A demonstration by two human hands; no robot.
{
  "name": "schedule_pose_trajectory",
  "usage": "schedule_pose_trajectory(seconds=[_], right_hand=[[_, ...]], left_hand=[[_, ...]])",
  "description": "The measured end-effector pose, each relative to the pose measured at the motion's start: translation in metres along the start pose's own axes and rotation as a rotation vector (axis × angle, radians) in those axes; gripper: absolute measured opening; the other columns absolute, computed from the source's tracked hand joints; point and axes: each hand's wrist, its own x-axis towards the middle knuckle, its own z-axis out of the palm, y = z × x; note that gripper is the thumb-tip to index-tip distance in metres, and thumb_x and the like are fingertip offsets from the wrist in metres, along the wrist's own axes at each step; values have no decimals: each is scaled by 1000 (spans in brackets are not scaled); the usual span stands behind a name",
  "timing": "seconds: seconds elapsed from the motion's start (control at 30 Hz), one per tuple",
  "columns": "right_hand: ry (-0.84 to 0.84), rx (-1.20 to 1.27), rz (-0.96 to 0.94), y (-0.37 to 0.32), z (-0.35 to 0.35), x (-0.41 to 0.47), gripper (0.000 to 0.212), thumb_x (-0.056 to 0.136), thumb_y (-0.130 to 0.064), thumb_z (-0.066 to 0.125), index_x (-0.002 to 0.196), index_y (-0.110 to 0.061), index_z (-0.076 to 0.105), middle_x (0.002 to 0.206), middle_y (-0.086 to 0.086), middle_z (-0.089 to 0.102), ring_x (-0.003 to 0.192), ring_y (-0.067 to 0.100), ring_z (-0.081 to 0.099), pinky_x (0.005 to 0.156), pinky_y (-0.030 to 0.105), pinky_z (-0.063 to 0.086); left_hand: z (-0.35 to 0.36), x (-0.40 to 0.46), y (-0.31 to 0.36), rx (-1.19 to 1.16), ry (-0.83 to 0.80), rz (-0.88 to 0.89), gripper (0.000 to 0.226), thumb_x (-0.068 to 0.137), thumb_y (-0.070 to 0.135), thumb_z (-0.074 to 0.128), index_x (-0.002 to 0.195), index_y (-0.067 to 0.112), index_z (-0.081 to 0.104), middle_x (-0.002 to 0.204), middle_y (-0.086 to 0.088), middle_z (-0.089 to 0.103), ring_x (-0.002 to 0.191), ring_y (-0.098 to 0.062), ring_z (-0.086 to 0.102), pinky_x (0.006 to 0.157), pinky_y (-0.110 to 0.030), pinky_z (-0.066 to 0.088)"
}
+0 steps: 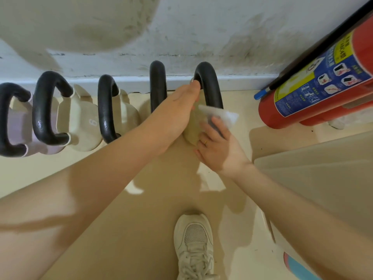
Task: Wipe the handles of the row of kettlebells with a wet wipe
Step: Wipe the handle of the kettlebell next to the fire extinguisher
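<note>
You stand on a glossy beige floor [141, 199] against a stained white wall [201, 27]. Five black curved kettlebell handles [43, 110] line the wall, pale bodies below. Your left hand [177, 106] grips the rightmost black handle [210, 85]; your right hand [218, 146] pinches one white wet wipe [222, 115] against its lower end. One red fire extinguisher [314, 81] leans nearby.

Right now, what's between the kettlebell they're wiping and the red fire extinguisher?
Just bare floor. In the head view, nothing sits between the rightmost kettlebell handle and the fire extinguisher.
</note>
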Motion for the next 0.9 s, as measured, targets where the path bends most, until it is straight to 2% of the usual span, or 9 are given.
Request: schedule_pose_trajectory(seconds=[0.1, 0.17, 0.3, 0.43, 0.57, 0.63, 0.7, 0.8, 0.9], right_hand=[[-71, -173, -195, 8, -6, -2, 31, 81, -10, 42, 87, -11, 73, 84, 4, 72, 93, 25, 56, 111, 39, 21], [-53, -184, -190, 20, -9, 11, 22, 77, -11, 53, 88, -9, 72, 77, 2, 70, 86, 25, 62, 106, 39, 28], [-95, -212, -196, 12, -8, 11, 24, 76, -14, 55, 95, -5, 65, 78, 6, 69, 86, 28, 61, 102, 43, 32], [-92, -164, -301, 13, -3, -10, 36, 85, -10, 40, 105, -7, 69, 106, 12, 71, 106, 26, 64, 108, 39, 25], [57, 304, 198, 29, -14, 6, 43, 91, -16, 50, 130, 2, 48, 141, 19, 46, 135, 30, 35, 113, 37, 29], [1, 715, 424, 25, -27, 17, 52, 96, -16, 43, 142, 2, 28, 155, 17, 19, 144, 25, 10, 117, 23, 12], [-21, 1076, 686, 23, -32, 35, 53, 99, -23, 35, 147, -7, 19, 157, 11, 14, 145, 20, 12, 117, 22, 12], [9, 1557, 1254, 35, -44, 63, 28, 99, -34, 34, 110, -18, 55, 108, 3, 65, 94, 15, 62, 86, 32, 48], [-41, 1814, 1466, 42, -46, 49, 41, 101, -36, 30, 81, -20, 62, 75, 1, 67, 69, 13, 64, 75, 30, 53]], left_hand=[[1, -4, -12, -4, -27, -17, 29, 93, 54, 27, 99, 41, 52, 115, 14, 58, 113, -7, 53, 107, -38, 37], [3, -5, -16, -28, -37, -27, 39, 94, 52, 26, 115, 33, 55, 116, 12, 58, 113, -8, 54, 108, -38, 36], [1, -5, -17, -47, -20, -37, 45, 96, 48, 26, 121, 24, 55, 114, 11, 60, 108, -7, 56, 104, -35, 40], [-4, -3, -19, -55, 15, -37, 42, 96, 47, 28, 114, 24, 59, 111, 10, 63, 102, -7, 59, 95, -28, 46], [0, 2, -21, -70, 14, -57, 40, 96, 46, 28, 111, 23, 58, 109, 7, 64, 102, -10, 60, 91, -26, 47], [8, 5, -21, -63, -10, -66, 40, 96, 47, 29, 113, 24, 56, 106, 9, 63, 101, -9, 60, 94, -29, 46], [19, 6, -18, -67, -34, -65, 31, 96, 45, 29, 108, 31, 54, 102, 11, 63, 99, -8, 60, 95, -30, 45], [33, 11, -15, -138, 0, -81, 19, 98, 36, 30, 99, 35, 49, 94, 10, 62, 94, -9, 61, 94, -31, 47], [35, 17, -16, -122, 9, -83, 20, 99, 27, 34, 101, 30, 53, 93, 7, 63, 92, -9, 62, 92, -29, 48]])
